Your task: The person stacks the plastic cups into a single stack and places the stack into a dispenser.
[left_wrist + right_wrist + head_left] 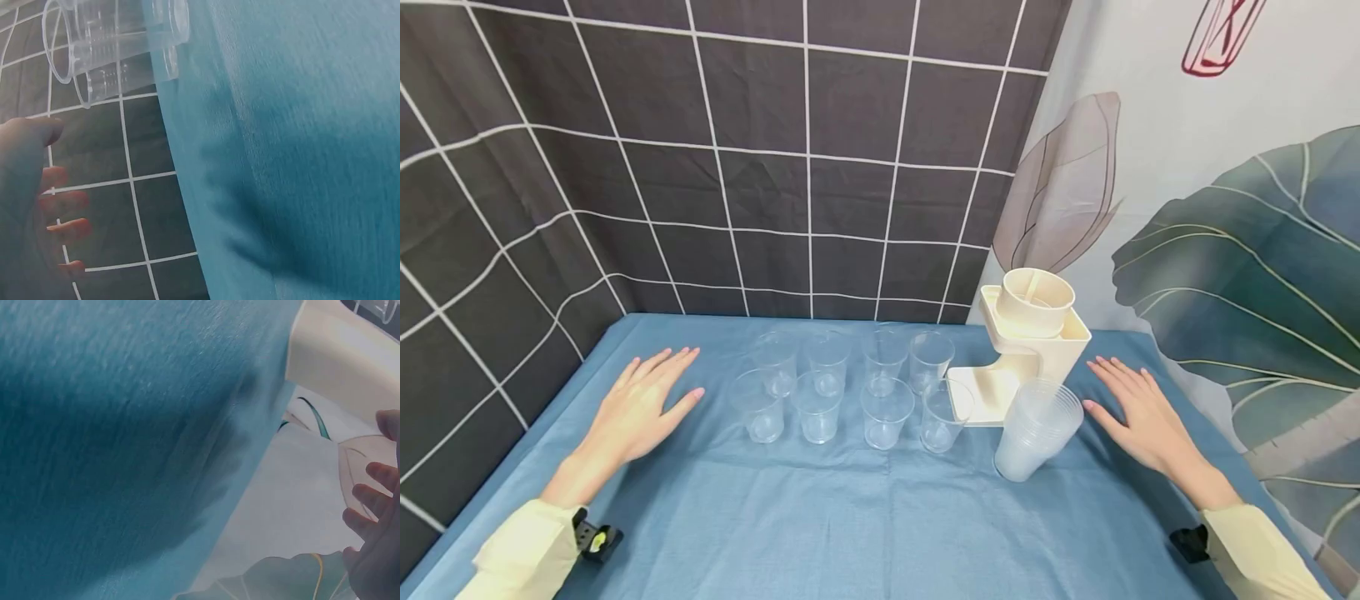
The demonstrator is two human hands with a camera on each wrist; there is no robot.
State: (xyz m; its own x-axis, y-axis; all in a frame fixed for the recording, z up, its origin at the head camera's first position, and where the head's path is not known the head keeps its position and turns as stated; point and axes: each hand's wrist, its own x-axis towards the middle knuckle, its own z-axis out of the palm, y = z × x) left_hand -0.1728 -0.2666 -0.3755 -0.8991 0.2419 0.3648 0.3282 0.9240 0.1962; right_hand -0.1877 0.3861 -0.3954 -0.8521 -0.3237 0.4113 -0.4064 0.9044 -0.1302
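My left hand (638,408) is held palm down over the left of the table with its fingers straight, and it holds nothing. To its right, several clear plastic cups (818,408) stand upright in two rows. Over the table's right side my right hand (1142,417) is likewise spread and holds nothing. Nearest to it are a tilted stack of nested clear cups (1037,429) and a cream plastic stand (1060,346) with a round cup-like holder (1037,302) on top. In the left wrist view, the left fingers (65,203) hang apart from the cups (112,37).
A blue cloth (850,525) covers the table. Behind it hangs a dark curtain with a white grid (760,192), and at the right a pale curtain with leaf prints (1247,275). The stand's low base (981,396) reaches toward the cups.
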